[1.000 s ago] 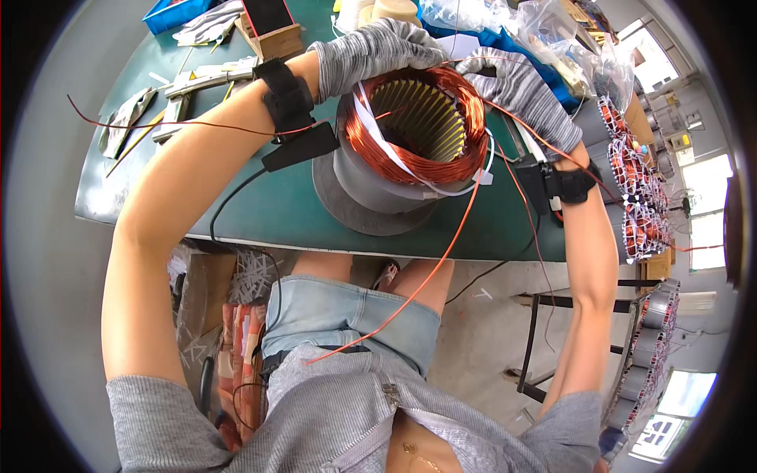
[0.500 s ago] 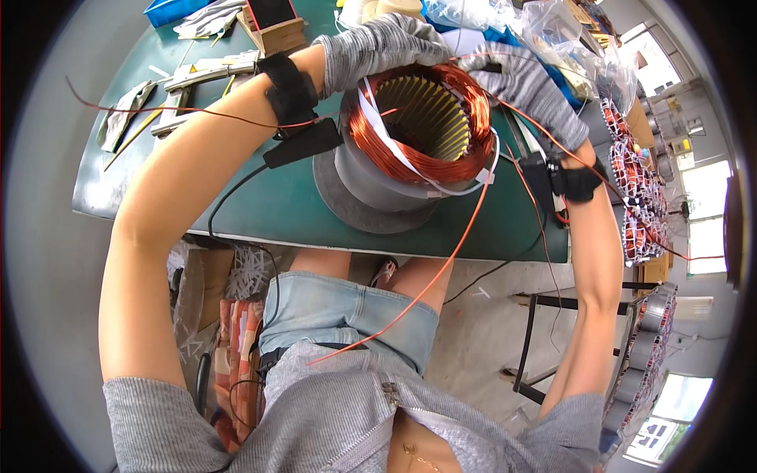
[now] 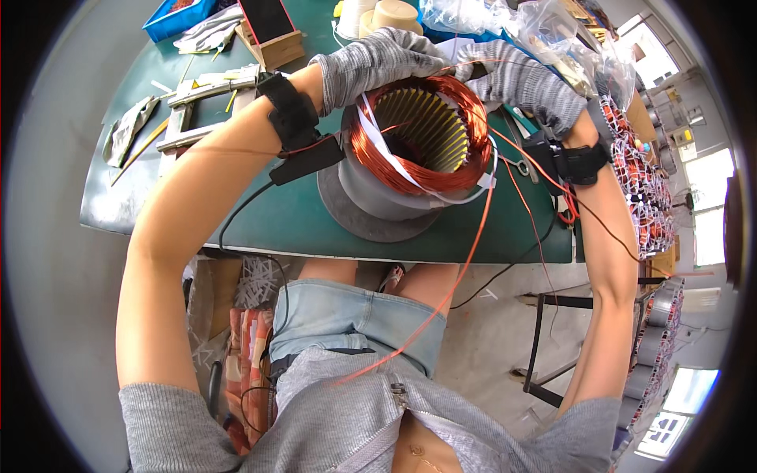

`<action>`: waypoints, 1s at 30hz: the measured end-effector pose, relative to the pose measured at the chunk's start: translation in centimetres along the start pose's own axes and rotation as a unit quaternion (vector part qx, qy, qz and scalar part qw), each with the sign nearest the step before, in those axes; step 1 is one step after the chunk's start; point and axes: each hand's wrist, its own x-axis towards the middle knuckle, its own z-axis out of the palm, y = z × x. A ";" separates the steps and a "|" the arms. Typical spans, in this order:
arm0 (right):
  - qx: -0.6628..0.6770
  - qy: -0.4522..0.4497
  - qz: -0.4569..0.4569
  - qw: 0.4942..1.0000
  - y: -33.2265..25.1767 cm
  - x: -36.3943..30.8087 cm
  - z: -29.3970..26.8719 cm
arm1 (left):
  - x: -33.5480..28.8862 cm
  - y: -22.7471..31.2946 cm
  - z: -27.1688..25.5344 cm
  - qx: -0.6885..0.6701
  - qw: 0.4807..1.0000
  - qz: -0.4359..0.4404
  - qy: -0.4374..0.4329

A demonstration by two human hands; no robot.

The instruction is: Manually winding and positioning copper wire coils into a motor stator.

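A motor stator [image 3: 371,191] with a grey metal body stands on the green table in front of me. Its top carries a thick ring of copper windings [image 3: 385,162], with yellow slot liners [image 3: 410,114] inside and white tape or sleeving around the coils. My left hand [image 3: 382,65], in a grey knit glove, reaches over the far rim with its fingers pinched on a thin copper wire [image 3: 498,61]. Close beside it my right hand [image 3: 524,87], gloved alike, is curled around the same wire. The fingertips are partly hidden. Several loose red lead wires [image 3: 464,276] trail from the stator.
Scissors [image 3: 516,165] lie right of the stator. To the left are a metal frame [image 3: 189,118] and a spare glove [image 3: 126,130]. Further back stand a wooden block with a dark screen [image 3: 272,39], a blue bin [image 3: 175,17], spools [image 3: 390,17] and plastic bags [image 3: 552,35]. More stators [image 3: 631,173] stand at right.
The whole view has shifted slightly. My hands stay at the stator's far rim, fingers close together, and the right fingers have drawn in a little. The long wire across my left forearm has moved.
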 end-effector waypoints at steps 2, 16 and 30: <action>-0.021 0.022 -0.031 0.999 0.7 0.5 0.7 | -0.2 0.2 0.2 0.016 1.000 0.024 0.007; -0.106 -0.105 -0.197 0.969 -6.7 -12.1 8.1 | -13.9 1.4 -0.3 -0.271 0.922 0.052 0.274; -0.051 0.269 -0.126 0.953 -11.5 2.0 5.9 | -13.8 7.1 3.1 -0.117 0.920 0.133 0.351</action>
